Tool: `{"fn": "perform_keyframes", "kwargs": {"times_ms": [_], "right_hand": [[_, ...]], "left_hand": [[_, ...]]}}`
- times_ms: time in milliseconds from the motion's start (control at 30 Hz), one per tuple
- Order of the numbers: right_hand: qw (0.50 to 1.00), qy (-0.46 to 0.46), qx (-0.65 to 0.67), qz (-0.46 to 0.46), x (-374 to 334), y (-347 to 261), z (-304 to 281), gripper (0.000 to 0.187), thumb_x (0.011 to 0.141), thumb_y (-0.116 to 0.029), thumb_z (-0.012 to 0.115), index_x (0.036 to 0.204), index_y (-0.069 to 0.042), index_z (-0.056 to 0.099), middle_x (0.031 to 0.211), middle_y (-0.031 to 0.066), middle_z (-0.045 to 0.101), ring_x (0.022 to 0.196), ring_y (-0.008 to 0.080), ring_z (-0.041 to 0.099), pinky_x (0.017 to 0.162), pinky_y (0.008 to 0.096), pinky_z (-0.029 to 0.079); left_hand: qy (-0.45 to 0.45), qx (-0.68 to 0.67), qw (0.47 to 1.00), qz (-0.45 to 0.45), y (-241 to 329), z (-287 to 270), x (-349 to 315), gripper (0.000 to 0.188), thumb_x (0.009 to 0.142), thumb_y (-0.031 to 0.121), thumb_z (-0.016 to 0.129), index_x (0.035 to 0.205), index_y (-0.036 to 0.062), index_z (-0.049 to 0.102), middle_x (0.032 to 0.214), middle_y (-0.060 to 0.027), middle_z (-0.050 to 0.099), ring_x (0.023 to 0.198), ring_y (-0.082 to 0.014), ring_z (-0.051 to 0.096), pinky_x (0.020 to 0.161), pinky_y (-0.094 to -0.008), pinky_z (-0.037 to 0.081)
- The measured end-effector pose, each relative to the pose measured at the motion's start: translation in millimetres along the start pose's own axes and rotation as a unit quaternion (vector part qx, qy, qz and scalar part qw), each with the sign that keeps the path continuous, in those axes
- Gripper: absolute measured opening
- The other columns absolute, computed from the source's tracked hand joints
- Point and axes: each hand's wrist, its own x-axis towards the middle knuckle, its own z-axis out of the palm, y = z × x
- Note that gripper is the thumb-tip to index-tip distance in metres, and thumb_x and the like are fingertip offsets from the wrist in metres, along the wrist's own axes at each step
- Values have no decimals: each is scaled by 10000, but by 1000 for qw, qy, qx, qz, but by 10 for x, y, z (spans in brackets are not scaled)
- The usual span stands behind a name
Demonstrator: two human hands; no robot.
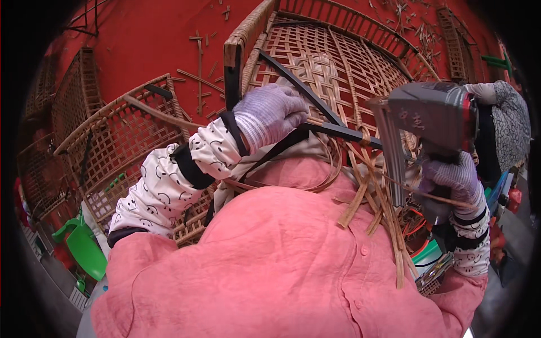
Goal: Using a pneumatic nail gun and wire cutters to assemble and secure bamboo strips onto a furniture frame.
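In my lap lies a woven rattan chair piece (307, 48) with black metal bars (346, 133) crossing it. My left hand (270, 110), in a striped pale purple glove, is closed at the end of a thin rattan strip (318, 120) beside the bars; the fingers partly hide the grip. My right hand (453, 176), gloved alike, is wrapped round the handle of a grey and black nail gun (428, 112). The gun's long magazine points down past the woven edge. Several loose strip ends (383, 217) hang from that edge over my pink shirt.
Another woven rattan frame (127, 149) stands at the left, with more behind it. Cut strips (200, 79) litter the red floor (152, 34). At the lower left is a green plastic chair (84, 248). Another person's patterned sleeve (510, 121) is close by at the right.
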Motion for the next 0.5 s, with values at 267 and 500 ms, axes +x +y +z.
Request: {"fn": "perform_keyframes", "kwargs": {"times_ms": [267,500], "right_hand": [[994,-94,-19,57,225,-175,221,263,681,-121,679,886,7,576,683,50,569,582,134,559,550,270,468],[988,-118,-30,99,291,-213,354,287,660,-157,706,869,4,594,707,41,572,603,140,561,583,284,476]], "left_hand": [[13,28,999,-24,74,-16,-99,201,824,262,552,916,110,648,843,-97,575,817,-288,547,713,-388,446],[25,27,999,-30,84,25,-133,173,817,236,545,846,90,634,839,-98,581,819,-291,542,730,-394,445]]}}
